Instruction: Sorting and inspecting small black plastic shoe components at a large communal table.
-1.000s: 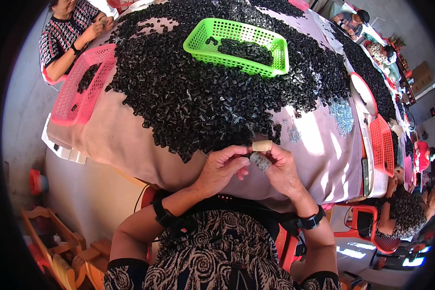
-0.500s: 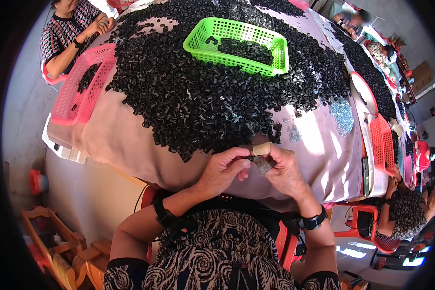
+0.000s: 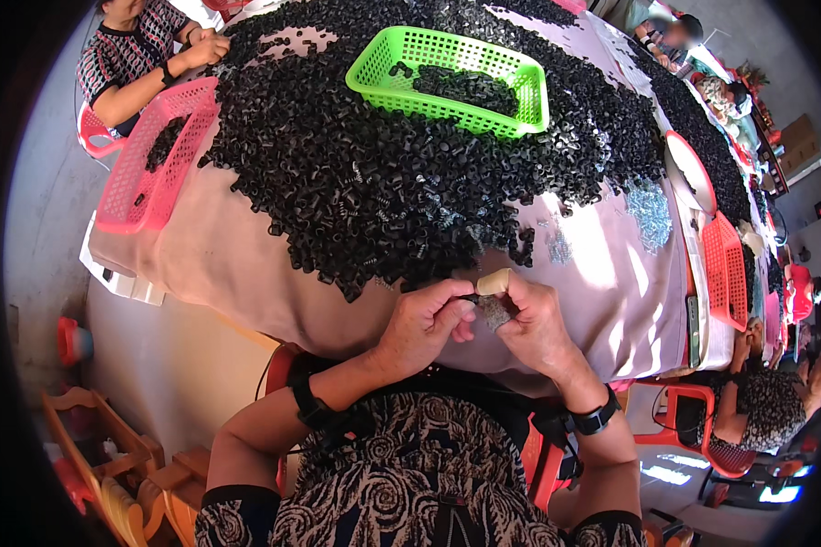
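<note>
My hands are close together in front of me, near the counter's edge: the left hand point(image 3: 420, 330) pinches a small black piece point(image 3: 472, 298) between thumb and forefinger, and the right hand point(image 3: 540, 330) meets it from the other side. I cannot tell whether my right thumb and forefinger grip the piece or only press against it, since it is mostly hidden. A tan wrap point(image 3: 495, 282) covers my right forefinger, and a grey wrap point(image 3: 495, 314) covers the thumb below it. I wear a dark band on each wrist.

Just beyond my fingers the near edge of a broad heap of black pieces point(image 3: 310, 201) begins, with a few coiled springs scattered over it. To the right, a patch of silvery springs point(image 3: 649, 216) lies on the pale cloth point(image 3: 223, 255) that covers the counter. Farther in, a green basket point(image 3: 447, 111), partly filled with black pieces, sits amid the heap. At the left edge stands a pink basket point(image 3: 192, 128) with some black pieces inside; at the right are a red-rimmed white bowl point(image 3: 687, 173) and a red basket point(image 3: 724, 273). Past the pink basket a co-worker point(image 3: 137, 68) sits with both hands together over the heap's edge. More people sit along the right.
</note>
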Tool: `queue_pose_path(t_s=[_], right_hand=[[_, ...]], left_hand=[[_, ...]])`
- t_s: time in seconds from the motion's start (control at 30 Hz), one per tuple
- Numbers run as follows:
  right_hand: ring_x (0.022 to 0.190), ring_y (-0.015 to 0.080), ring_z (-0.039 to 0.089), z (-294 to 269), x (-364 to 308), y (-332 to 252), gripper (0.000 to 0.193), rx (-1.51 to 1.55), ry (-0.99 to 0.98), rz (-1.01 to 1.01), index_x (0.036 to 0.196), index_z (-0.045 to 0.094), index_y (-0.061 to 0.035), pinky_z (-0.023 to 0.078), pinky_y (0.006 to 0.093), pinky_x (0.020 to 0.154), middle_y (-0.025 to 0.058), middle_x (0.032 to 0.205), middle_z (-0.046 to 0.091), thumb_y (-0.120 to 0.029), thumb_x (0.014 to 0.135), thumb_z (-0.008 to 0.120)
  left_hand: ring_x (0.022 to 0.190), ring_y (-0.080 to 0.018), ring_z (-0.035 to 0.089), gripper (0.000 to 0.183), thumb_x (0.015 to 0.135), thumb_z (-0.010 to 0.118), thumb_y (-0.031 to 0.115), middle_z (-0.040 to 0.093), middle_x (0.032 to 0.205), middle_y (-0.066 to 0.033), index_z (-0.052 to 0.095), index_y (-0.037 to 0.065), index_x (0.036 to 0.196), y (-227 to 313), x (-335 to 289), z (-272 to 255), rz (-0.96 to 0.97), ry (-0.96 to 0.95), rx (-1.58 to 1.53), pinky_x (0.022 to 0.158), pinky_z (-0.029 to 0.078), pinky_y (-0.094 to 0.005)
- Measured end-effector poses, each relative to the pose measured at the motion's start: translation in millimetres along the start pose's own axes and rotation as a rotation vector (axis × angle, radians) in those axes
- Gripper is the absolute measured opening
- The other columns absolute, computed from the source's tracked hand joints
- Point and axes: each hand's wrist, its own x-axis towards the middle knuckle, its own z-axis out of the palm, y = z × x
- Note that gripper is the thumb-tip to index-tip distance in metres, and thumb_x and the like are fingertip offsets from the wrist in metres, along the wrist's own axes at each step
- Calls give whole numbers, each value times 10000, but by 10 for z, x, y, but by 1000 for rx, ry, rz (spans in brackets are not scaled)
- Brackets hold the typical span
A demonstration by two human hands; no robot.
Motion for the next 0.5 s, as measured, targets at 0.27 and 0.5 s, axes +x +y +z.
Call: queue_pose_path(t_s=[0.27, 0.5], right_hand=[[576, 105, 497, -128, 44, 11, 205, -16, -113, 47, 879, 540, -48, 442, 259, 544, 67, 657, 544, 89, 742, 607], [555, 88, 465, -110, 37, 63, 196, 46, -112, 36, 860, 531, -52, 422, 251, 519, 61, 618, 525, 80, 747, 621]], left_hand=[[683, -104, 606, 204, 955, 483, 71, 613, 832, -55, 537, -19, 1130, 18, 12, -47, -71, -80, -144, 655, 502, -236], [671, -115, 609, 195, 958, 482, 92, 605, 821, -59, 546, -19, 1106, 36, 46, -79, -115, -122, -198, 625, 502, -242]])
